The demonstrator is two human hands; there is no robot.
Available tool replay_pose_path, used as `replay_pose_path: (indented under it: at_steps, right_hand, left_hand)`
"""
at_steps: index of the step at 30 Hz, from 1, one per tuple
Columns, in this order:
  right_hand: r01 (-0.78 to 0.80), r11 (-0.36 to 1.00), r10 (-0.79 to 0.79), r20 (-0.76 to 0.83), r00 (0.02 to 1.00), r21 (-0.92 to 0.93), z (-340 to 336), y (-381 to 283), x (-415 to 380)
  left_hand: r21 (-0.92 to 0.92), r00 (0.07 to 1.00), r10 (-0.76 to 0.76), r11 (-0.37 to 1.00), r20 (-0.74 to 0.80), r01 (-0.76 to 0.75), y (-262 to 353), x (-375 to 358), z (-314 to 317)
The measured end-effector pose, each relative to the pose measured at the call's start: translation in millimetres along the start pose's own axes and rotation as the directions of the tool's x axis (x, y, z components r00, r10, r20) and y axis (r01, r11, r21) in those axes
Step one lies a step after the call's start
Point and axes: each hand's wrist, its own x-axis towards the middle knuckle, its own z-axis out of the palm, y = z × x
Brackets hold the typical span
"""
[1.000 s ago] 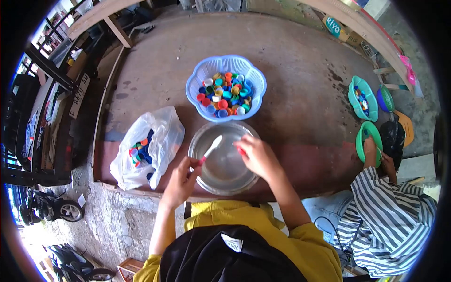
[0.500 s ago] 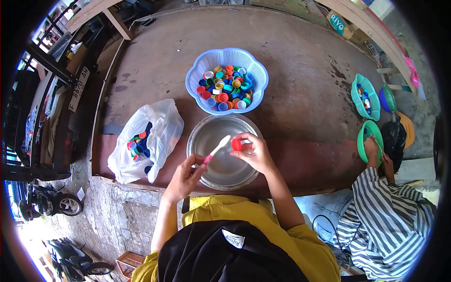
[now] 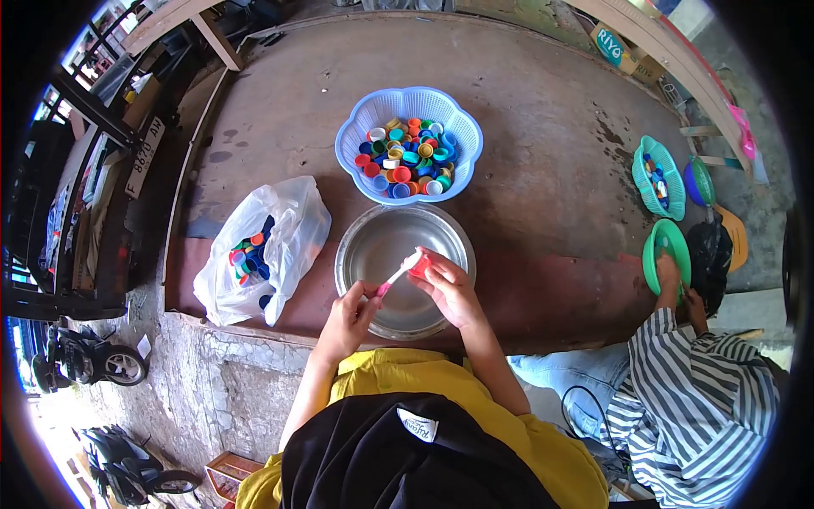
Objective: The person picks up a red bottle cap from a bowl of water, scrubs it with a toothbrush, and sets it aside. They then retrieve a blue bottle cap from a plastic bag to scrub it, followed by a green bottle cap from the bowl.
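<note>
Over a round metal bowl [image 3: 352, 246], my left hand [image 3: 346, 321] grips the pink handle of a toothbrush [image 3: 397, 276]. Its white head end reaches the red bottle cap [image 3: 419, 266], which my right hand [image 3: 451, 293] holds between thumb and fingers. The brush head seems to touch the cap; the bristles are too small to make out. Just behind the bowl stands a blue plastic basket [image 3: 349, 119] with many bottle caps [image 3: 403, 159] in several colours. Left of the bowl, a white plastic bag [image 3: 297, 220] holds more caps [image 3: 248, 256].
At the right, a person in a striped shirt [image 3: 691, 390] has hands at a green basin [image 3: 653, 250]. Beyond it are a turquoise basket [image 3: 642, 174] with caps and a black bag [image 3: 705, 259]. A wooden frame [image 3: 678, 64] borders the table [image 3: 551, 110]; motorbikes [image 3: 93, 360] stand at left.
My hands have come together: the red cap moved slightly left and tilted, and the toothbrush head now meets it. The nearby person's hands shifted a little in the green basin.
</note>
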Motion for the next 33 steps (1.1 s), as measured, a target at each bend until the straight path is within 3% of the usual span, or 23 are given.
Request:
replay_pose_path:
  at_steps: [3,6,9,12,13,15,17,20,21,24,25,28,31,33]
  right_hand:
    - [0.041,0.999,-0.041,-0.106,0.993,0.001,-2.3,5.3,-0.7]
    - [0.015,0.988,-0.034,-0.121,0.992,-0.152,-3.7,5.8,-2.8]
    - [0.008,0.985,-0.039,-0.177,0.984,-0.172,-0.6,5.3,-5.1]
    - [-0.008,0.992,-0.017,-0.196,0.981,-0.126,-2.2,7.8,-6.1]
    - [-0.007,0.987,-0.025,-0.192,0.981,-0.164,-1.9,7.2,-6.4]
    - [0.002,0.973,-0.047,-0.187,0.981,-0.232,0.6,6.9,-7.3]
    - [0.038,0.987,-0.064,-0.166,0.984,-0.155,-2.9,8.9,-6.7]
    - [0.056,0.986,-0.083,-0.172,0.982,-0.157,7.3,5.8,-8.5]
    - [0.055,0.983,-0.088,-0.184,0.979,-0.177,10.9,4.8,-10.2]
    - [0.064,0.989,-0.095,-0.236,0.967,-0.135,1.5,11.0,-5.6]
    - [0.062,0.988,-0.097,-0.248,0.964,-0.143,2.4,12.0,-7.6]
    - [0.063,0.986,-0.102,-0.269,0.958,-0.152,7.0,12.9,-6.9]
    - [0.075,0.988,-0.11,-0.264,0.958,-0.138,3.6,9.9,-7.6]
    - [0.103,0.987,-0.128,-0.218,0.968,-0.126,2.8,8.2,-7.5]
  left_hand:
    - [0.042,0.981,0.17,0.985,-0.09,-0.167,12.0,-2.3,6.9]
    - [0.061,0.997,0.047,0.997,-0.064,-0.043,14.4,-2.0,3.6]
    - [0.075,0.993,0.012,0.997,-0.114,-0.004,8.8,-2.7,-0.5]
    - [0.061,0.998,0.059,0.996,0.017,-0.06,6.6,-4.8,1.0]
    - [0.031,1.0,-0.005,1.0,-0.01,0.005,0.5,-3.7,1.9]
    - [0.005,0.999,0.043,0.999,-0.03,-0.043,1.0,-4.2,5.3]
    - [-0.008,0.993,0.118,0.993,-0.002,-0.118,5.6,-4.1,6.6]
    - [0.089,0.997,0.03,0.996,-0.074,-0.023,0.2,-1.7,4.7]
    - [0.124,0.976,0.142,0.985,-0.163,-0.122,-3.8,2.5,4.0]
    - [-0.016,0.998,0.061,0.998,-0.027,-0.061,-2.4,-4.7,3.9]
    - [0.064,0.998,0.046,0.997,0.034,-0.048,6.1,-5.7,4.0]
    - [0.023,0.991,0.109,0.994,-0.072,-0.107,-5.3,-2.2,8.9]
    - [0.002,0.976,0.211,0.977,-0.053,-0.211,-3.6,-5.2,10.8]
    - [0.02,0.992,0.115,0.993,-0.046,-0.115,-7.5,-3.5,8.7]
